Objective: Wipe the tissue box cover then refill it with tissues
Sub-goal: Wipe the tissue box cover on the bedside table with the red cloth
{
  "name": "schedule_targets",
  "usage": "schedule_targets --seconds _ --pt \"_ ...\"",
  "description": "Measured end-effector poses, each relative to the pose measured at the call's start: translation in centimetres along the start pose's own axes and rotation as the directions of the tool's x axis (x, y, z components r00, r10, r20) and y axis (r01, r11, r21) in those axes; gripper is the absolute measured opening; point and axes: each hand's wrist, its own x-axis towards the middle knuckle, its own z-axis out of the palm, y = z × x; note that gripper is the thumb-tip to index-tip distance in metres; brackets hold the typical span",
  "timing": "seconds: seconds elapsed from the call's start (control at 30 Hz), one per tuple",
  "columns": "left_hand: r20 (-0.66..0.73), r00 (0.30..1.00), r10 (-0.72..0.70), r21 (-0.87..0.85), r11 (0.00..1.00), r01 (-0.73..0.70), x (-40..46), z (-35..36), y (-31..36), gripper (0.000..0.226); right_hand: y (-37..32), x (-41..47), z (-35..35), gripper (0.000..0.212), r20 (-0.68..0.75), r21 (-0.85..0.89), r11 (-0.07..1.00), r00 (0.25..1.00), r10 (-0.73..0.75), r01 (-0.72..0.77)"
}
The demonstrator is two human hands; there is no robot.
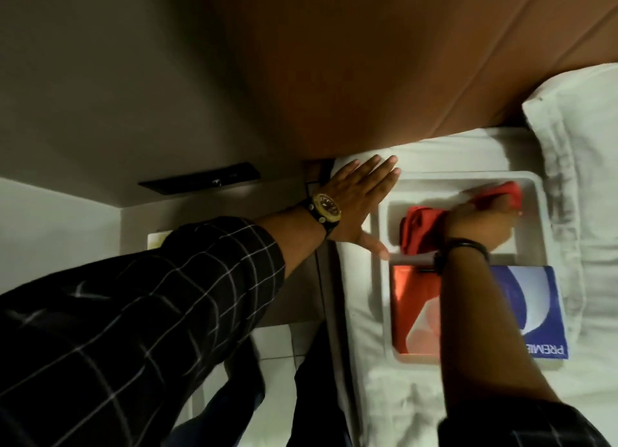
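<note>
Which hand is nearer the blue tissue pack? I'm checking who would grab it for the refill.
Right. The right hand wipes inside the white cover with the red cloth, just beyond the blue tissue pack. The left hand lies flat outside the cover's left edge, farther away.

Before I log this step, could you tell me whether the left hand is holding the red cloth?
No, the left hand lies flat and open, while the right hand holds the red cloth.

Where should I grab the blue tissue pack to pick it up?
Grab the blue tissue pack by its two long edges, coming down from above. It lies flat on the white bed sheet, so its sides are probably the easiest hold. The right hand's forearm crosses its left part, so the right part near the pillow is free.
</note>
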Motion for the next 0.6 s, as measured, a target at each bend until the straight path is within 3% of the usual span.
schedule_targets --seconds 0.13,0.23,0.33,0.6 --pt "0.026 0.989 -0.147 -0.112 0.982 0.149 -4.7 2.0 -2.1 0.134 -0.9 -5.0 -2.1 0.061 -0.066 0.353 0.907 0.973 -0.221 0.230" --pt "0.086 0.971 -0.225 -0.137 0.962 0.235 -11.1 5.9 -6.0 0.133 -2.0 -10.3 -2.1 0.062 -0.019 0.473 0.840 0.956 -0.294 0.267" --pt "0.123 0.944 -0.307 -0.130 0.938 0.322 -17.9 9.2 -10.5 0.135 -1.9 -16.0 -0.3 0.067 0.095 0.515 0.812 0.923 -0.374 0.276" --pt "0.186 0.865 -0.466 -0.033 0.877 0.479 -28.6 18.5 -20.3 0.146 3.9 -27.5 12.5 0.067 0.447 0.352 0.893 0.788 -0.423 0.280"
